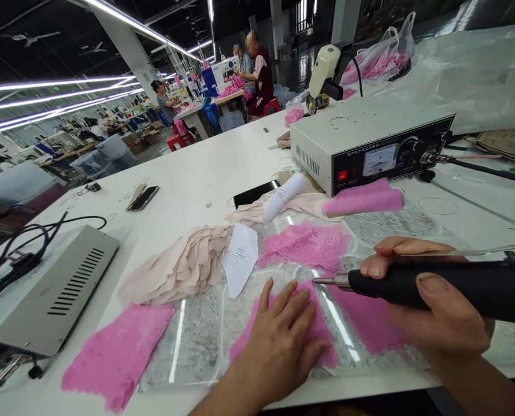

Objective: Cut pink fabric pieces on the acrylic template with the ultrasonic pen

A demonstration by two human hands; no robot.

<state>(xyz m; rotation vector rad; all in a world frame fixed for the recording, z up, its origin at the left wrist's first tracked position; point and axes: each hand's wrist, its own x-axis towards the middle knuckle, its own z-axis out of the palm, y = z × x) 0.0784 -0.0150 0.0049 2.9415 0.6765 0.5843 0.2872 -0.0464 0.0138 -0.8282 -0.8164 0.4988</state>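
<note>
My left hand (278, 335) lies flat with fingers spread on a pink fabric piece (244, 341) at the middle front. In my right hand (443, 312) is a black handheld tool (452, 286), its metal tip (333, 281) pointing left at the fabric's upper edge, close to my left fingertips. Another pink piece (370, 323) lies partly under my right hand. Pink lace (304, 245) sits just beyond the tip. A white paper pattern with printed marks (240, 257) lies beside ruffled beige fabric (183, 266). More pink pieces (121, 352) are stacked at the left front.
A control box with a dial (370, 150) stands at the back right, cabled at its front. A second grey box (58, 289) is at the left. Phones (143, 198), a rolled paper (284, 197) and a plastic bag (382, 60) lie beyond. People sit at sewing machines in the background.
</note>
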